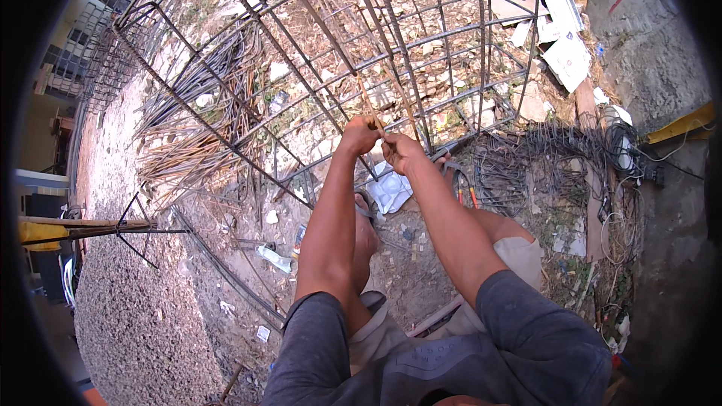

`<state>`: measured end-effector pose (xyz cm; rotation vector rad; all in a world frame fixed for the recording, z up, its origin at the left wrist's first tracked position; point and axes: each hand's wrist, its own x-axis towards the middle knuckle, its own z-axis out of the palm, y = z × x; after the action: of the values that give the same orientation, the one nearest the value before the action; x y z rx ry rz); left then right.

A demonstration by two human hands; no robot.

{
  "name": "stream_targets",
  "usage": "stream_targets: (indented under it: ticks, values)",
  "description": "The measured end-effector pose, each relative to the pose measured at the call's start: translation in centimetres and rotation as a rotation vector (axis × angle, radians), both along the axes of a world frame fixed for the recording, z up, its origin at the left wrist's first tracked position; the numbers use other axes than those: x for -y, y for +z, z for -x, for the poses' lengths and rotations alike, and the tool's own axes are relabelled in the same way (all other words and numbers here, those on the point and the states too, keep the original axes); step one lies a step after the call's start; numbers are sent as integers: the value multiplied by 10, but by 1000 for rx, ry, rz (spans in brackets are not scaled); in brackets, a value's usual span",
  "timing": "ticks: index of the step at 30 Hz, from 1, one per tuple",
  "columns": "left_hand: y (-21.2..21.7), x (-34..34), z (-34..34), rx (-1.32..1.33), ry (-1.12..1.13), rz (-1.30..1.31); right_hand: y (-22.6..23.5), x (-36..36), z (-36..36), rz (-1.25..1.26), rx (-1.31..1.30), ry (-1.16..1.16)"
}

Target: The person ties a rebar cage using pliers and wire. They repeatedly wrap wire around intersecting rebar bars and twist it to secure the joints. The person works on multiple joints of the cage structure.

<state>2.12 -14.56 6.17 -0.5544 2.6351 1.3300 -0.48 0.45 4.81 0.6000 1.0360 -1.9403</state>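
Observation:
A cage of steel reinforcing bars [295, 65] stands in front of me, its bars tied crosswise. Both my arms reach out to its near side. My left hand [360, 136] is closed in a pinch beside a rusty upright-running bar [365, 98]. Against its fingertips, my right hand [402, 152] is also closed in a pinch. Whatever thin thing lies between the fingers is too small to make out. Below the hands, a crumpled white plastic bag [390, 189] lies on the ground between my feet. A tool with orange-red handles [473, 196] rests near my right foot.
Loose rods [197, 116] are piled at left beyond the cage. Tangled dark wire [560, 152] covers the ground at right. Broken white boards [562, 34] lie at far right. At left, a wooden beam [90, 222] juts in, and a plastic bottle [274, 259] lies nearer.

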Motion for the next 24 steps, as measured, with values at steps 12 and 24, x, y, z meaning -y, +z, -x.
stream_targets:
  ticks: [12,24]
  values:
    - [24,-20,-10,-67,-25,169,68,-33,-26,-994,-1016,443]
    - [20,-24,-16,-203,-7,243,-32,-38,-21,-786,-1002,93]
